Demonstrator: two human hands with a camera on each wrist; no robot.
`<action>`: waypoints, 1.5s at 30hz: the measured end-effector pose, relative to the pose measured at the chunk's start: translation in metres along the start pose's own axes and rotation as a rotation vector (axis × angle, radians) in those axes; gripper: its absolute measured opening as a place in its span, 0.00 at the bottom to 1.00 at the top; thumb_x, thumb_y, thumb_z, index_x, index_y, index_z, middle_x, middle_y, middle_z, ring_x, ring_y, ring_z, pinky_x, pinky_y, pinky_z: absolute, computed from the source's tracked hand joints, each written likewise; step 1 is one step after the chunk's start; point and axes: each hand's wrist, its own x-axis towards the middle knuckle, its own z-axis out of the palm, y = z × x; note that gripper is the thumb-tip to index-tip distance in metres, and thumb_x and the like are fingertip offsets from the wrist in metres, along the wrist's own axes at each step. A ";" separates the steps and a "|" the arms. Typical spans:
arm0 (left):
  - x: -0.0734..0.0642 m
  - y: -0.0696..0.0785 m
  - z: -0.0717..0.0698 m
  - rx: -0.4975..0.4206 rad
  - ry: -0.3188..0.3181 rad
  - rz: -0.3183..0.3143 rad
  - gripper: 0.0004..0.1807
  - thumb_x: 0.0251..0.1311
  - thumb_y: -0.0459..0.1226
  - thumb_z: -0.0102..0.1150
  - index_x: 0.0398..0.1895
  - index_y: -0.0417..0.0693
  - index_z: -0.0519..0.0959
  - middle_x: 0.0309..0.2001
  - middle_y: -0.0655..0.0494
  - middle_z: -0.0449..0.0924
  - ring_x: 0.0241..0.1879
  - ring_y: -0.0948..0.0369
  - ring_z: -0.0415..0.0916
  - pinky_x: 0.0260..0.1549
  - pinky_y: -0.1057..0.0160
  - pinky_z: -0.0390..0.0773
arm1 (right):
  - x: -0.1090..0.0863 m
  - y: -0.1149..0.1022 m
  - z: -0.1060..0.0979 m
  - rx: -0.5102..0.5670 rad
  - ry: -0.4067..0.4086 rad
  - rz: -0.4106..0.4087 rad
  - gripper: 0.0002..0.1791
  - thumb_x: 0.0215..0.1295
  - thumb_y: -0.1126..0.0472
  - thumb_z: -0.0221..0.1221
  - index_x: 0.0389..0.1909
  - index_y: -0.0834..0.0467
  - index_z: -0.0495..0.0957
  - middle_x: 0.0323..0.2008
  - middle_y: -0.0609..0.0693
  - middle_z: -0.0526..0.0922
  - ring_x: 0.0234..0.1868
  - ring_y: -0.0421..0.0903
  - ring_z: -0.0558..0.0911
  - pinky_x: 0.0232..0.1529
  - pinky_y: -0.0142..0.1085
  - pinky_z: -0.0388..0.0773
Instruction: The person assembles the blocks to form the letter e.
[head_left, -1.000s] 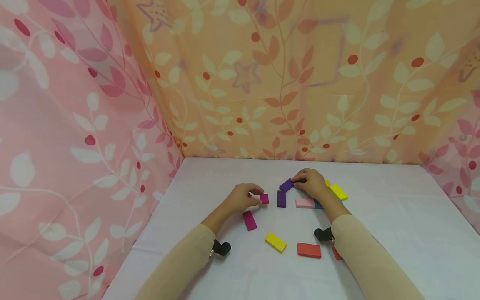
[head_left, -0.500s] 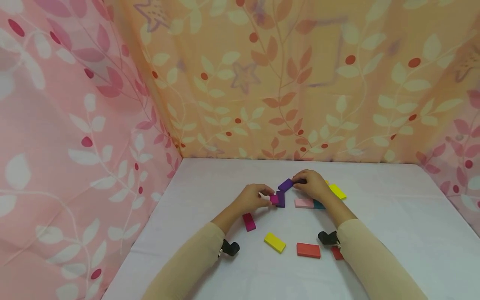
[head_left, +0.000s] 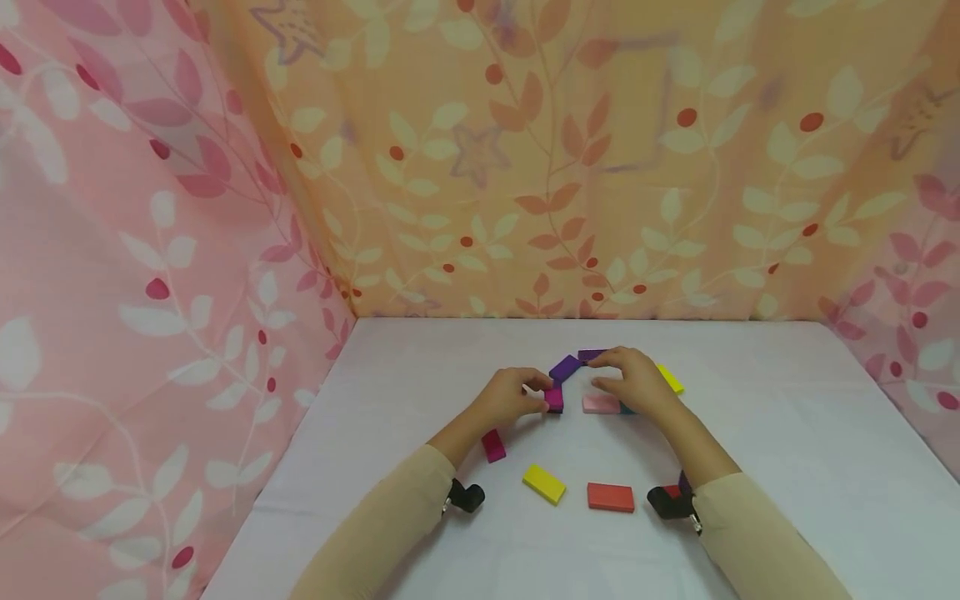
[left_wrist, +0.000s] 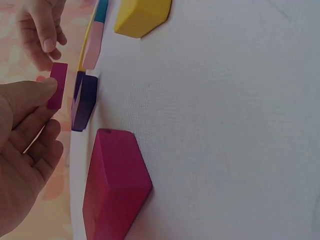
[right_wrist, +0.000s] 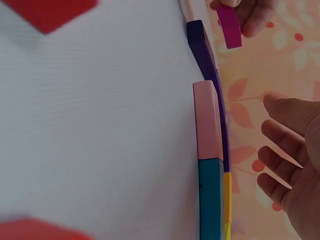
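Note:
My left hand (head_left: 513,396) pinches a magenta block (head_left: 553,397) between thumb and fingers. In the left wrist view that block (left_wrist: 58,86) is held up off the table, near a dark purple block (left_wrist: 86,102). The head view shows it overlapping this purple block, mostly hidden behind it. Two more purple blocks, one slanted (head_left: 566,368) and one lying crosswise (head_left: 592,355), continue the line at the back. Beside the crosswise one is my right hand (head_left: 637,383), its fingers apart. The right wrist view shows nothing between that hand's loosely bent fingers (right_wrist: 285,165).
A pink block (head_left: 601,404) touches a teal block (right_wrist: 210,200) in front of the right hand. Behind that hand lies a yellow block (head_left: 671,379). Nearer me are a magenta block (head_left: 493,446), a yellow block (head_left: 544,484) and a red block (head_left: 611,497), spaced apart on the white cloth.
My left hand has carried the magenta block right, to the upright-lying purple block. My right hand has let go of the crosswise purple block and drawn slightly back from it.

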 end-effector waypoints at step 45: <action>0.027 0.008 0.029 0.059 -0.017 0.033 0.15 0.61 0.39 0.73 0.51 0.58 0.86 0.43 0.69 0.84 0.44 0.67 0.77 0.48 0.68 0.79 | -0.039 0.026 0.019 -0.061 0.020 0.119 0.11 0.67 0.58 0.68 0.48 0.52 0.88 0.53 0.54 0.84 0.61 0.59 0.78 0.66 0.63 0.70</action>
